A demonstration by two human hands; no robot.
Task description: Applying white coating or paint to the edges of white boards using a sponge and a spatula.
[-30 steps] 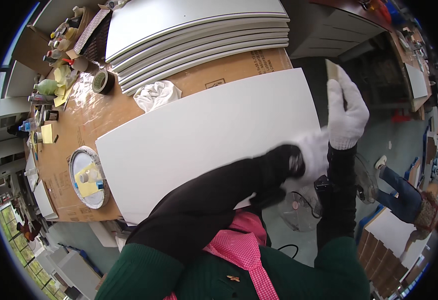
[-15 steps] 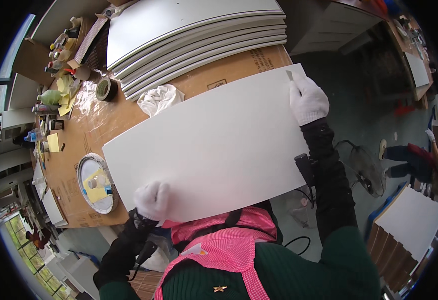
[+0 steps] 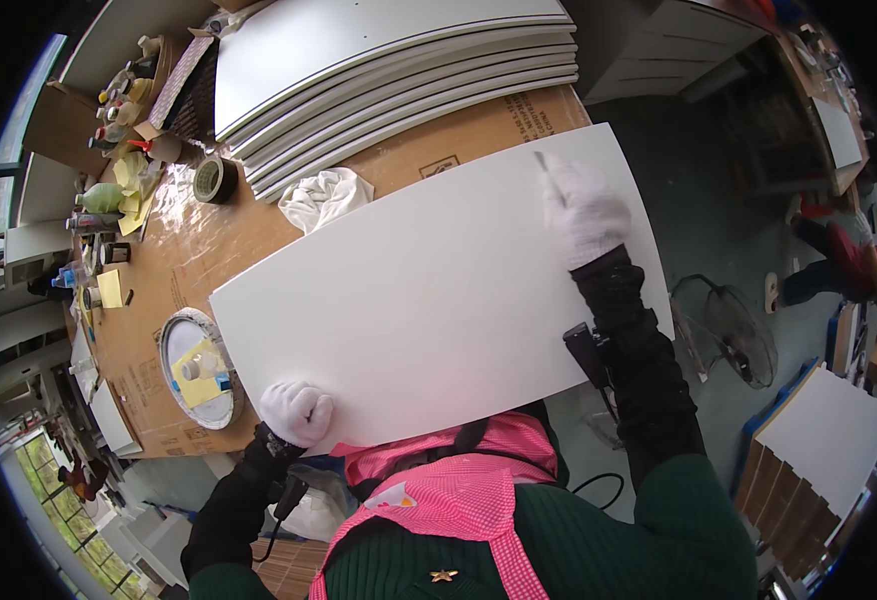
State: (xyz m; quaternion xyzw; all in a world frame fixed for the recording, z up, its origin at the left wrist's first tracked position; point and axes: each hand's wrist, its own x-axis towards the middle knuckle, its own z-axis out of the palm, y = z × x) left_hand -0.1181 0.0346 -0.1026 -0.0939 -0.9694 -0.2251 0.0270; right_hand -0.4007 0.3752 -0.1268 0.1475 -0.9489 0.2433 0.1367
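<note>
A large white panel [image 3: 408, 300] lies across the table's near edge in front of me and reaches out past its right side. My right hand [image 3: 590, 215], in a white glove, is over the panel's far right part. Its fingers are closed on a small thin grey piece [image 3: 540, 160] that sticks out beyond the fingertips; blur hides its exact kind. My left hand [image 3: 296, 412], gloved too, rests on the panel's near left corner with curled fingers. Whether anything is inside those fingers is hidden.
White panels [image 3: 388, 60] are stacked at the back of the table [image 3: 168, 270]. A crumpled white cloth [image 3: 325, 197], a tape roll [image 3: 215, 179] and a round lid [image 3: 183, 335] lie nearby. A fan [image 3: 733, 335] stands on the floor to the right; a person [image 3: 828, 255] is farther off.
My right hand has moved left from the panel's right edge onto its face with the grey piece. The left hand has shifted slightly down and left. The panel's right end has swung slightly right.
</note>
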